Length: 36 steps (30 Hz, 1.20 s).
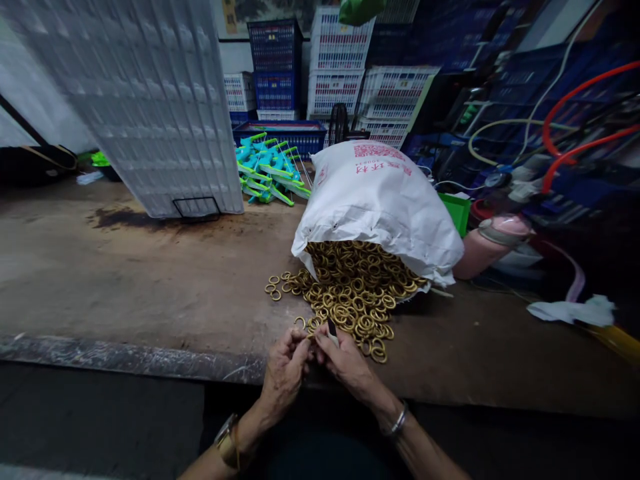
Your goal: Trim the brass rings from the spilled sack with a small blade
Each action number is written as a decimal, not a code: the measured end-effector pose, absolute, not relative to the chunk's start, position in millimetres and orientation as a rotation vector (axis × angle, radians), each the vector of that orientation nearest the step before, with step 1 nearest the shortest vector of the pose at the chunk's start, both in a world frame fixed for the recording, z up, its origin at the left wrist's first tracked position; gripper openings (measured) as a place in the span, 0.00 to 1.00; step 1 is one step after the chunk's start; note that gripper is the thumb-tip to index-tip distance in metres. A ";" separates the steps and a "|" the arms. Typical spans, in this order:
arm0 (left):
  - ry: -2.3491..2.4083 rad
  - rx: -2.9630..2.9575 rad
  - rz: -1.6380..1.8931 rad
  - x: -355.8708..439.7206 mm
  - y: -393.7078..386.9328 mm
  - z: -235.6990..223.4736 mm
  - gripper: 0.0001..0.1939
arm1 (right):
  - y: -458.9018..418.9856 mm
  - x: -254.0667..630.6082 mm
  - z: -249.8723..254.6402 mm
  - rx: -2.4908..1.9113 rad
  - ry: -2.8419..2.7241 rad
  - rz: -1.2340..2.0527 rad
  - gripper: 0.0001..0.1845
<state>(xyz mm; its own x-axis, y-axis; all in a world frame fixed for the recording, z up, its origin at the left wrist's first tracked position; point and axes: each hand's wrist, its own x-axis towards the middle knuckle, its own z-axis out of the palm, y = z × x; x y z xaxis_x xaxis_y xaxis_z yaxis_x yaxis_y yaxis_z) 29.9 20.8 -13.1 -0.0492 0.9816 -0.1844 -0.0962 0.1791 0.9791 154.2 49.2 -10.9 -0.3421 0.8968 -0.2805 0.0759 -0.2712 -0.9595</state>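
Observation:
At the table's front edge my two hands meet, fingertips almost touching. My left hand (286,365) is closed in a pinch on a brass-coloured ring (309,337), mostly covered by the fingers. My right hand (349,363) is closed around a slim tool with a black end and a pale section (332,330), possibly a knife; its working end is hidden. Just beyond the hands lies a heap of brass-coloured rings (357,303), spilling from the mouth of a white woven sack (380,200) that rests on its side.
The brown wooden table (150,280) carries a tall stack of translucent plastic sheets (190,133) at left. Bright green and blue plastic parts (270,170) lie behind. A pink cylinder (493,247) and orange hoses (555,147) are at right. Stacked crates (335,60) stand at the back.

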 end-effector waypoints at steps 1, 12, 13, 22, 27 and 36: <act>1.251 0.996 1.156 29.9 20.2 -12.1 0.11 | 48.5 152.5 -10.1 -1.239 -1.298 1.735 0.17; 1.095 0.897 1.003 24.0 16.4 -11.2 0.14 | 55.9 151.2 -20.4 -1.254 -1.505 1.478 0.15; 1.085 0.874 0.995 23.3 16.5 -12.0 0.15 | 55.6 150.6 -18.6 -1.251 -1.525 1.464 0.15; 0.971 0.706 1.045 22.0 14.2 -13.4 0.15 | 52.7 150.9 -6.6 -1.330 -1.711 1.210 0.13; 1.002 0.739 1.050 22.2 14.2 -9.6 0.14 | 44.2 154.0 -14.8 -1.383 -2.106 0.893 0.08; 1.044 0.817 1.077 21.1 11.3 -14.1 0.15 | 38.5 151.6 -13.7 -1.443 -2.271 0.672 0.13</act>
<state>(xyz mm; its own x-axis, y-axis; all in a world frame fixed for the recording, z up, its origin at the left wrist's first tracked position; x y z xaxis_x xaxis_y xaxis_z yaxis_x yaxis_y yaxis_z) 21.1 11.3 -14.1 0.1229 0.9570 -0.2627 -0.2926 0.2879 0.9119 151.6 38.5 -13.7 -0.4095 0.9108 0.0514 0.7363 0.3633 -0.5708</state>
